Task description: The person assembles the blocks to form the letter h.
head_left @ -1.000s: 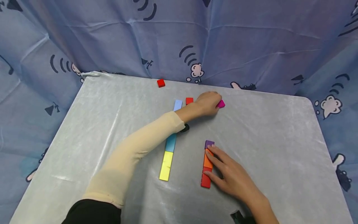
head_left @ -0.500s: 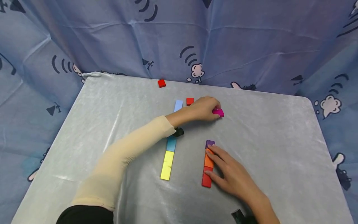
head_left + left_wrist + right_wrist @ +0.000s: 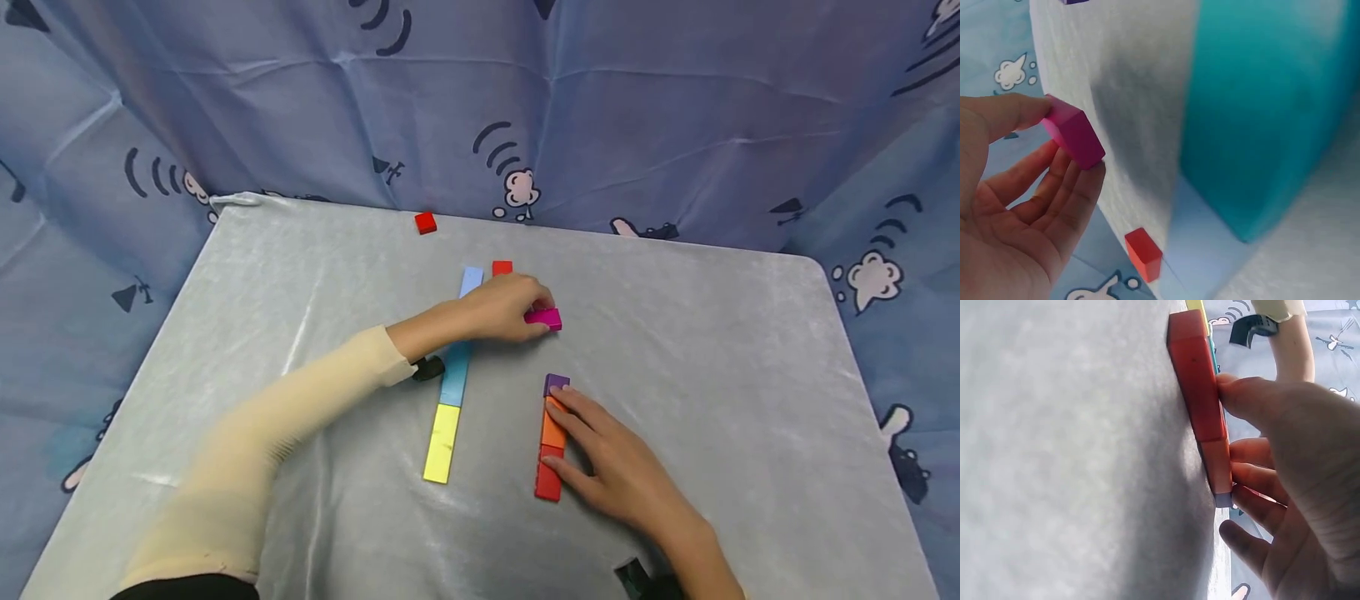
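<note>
My left hand (image 3: pixel 498 310) pinches a magenta block (image 3: pixel 544 319) between thumb and fingertips; the left wrist view shows the magenta block (image 3: pixel 1075 134) held above the grey cloth. Nearer to me, a red block (image 3: pixel 549 477), an orange block (image 3: pixel 553 427) and a purple block (image 3: pixel 556 384) stand end to end in a row. Along this row's right side lies my right hand (image 3: pixel 626 475), its fingers loosely extended. In the right wrist view its thumb touches the red block (image 3: pixel 1196 387), with other fingertips at the orange block (image 3: pixel 1216 464) and purple end.
To the left runs another row: a yellow block (image 3: pixel 441 446), a teal-blue block (image 3: pixel 454 379) and a light blue block (image 3: pixel 471 280), partly under my left arm. One red block (image 3: pixel 502 267) sits beyond my left hand, another red block (image 3: pixel 425 222) at the table's far edge.
My left hand has drawn the magenta block leftward and toward me from the far right, turning it on the way. The right hand and its row stay put.
</note>
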The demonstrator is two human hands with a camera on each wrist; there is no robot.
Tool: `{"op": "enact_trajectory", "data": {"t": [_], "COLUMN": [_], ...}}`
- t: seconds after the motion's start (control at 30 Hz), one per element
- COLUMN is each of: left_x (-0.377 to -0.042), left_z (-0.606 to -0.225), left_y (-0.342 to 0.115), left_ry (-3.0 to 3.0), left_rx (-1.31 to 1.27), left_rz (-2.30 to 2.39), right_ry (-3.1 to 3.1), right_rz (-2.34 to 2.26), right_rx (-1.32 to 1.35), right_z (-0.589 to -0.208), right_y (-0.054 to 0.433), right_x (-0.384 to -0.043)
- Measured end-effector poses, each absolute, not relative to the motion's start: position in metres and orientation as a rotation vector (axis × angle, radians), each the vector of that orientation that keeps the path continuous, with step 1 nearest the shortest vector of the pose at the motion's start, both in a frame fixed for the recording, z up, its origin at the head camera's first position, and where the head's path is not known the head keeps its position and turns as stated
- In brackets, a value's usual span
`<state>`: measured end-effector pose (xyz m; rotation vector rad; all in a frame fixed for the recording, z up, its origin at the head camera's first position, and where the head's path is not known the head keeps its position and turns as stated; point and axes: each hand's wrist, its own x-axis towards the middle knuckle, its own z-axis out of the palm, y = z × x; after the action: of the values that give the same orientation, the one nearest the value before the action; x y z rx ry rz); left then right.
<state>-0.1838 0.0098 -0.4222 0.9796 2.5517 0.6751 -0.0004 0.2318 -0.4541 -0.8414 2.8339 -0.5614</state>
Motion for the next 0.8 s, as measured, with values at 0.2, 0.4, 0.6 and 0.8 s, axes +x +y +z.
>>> {"op": "enact_trajectory", "data": {"t": [0.2, 0.4, 0.6, 0.8], "left_x": [-0.17, -0.163, -0.159, -0.156], "left_z": [-0.423, -0.427, -0.429, -0.429], "left_y": [-0.008, -0.018, -0.021, -0.024], "left_ry": [2.554, 2.491, 2.483, 2.499], "left_rx": [1.059, 1.117, 1.13, 1.153], "left_rz": [0.601, 0.497, 0.516, 0.485], "right_ry": [2.843, 2.835, 2.833, 2.832], "right_rz": [-0.594, -0.589, -0.588, -0.601], "right_rx": [-0.855, -0.852, -0.841, -0.839], "right_z": [-0.455, -0.455, -0.455, -0.455], "right_y": [0.231, 0.233, 0.234, 0.233], "right_x": [0.0, 0.0, 0.0, -0.001]}}
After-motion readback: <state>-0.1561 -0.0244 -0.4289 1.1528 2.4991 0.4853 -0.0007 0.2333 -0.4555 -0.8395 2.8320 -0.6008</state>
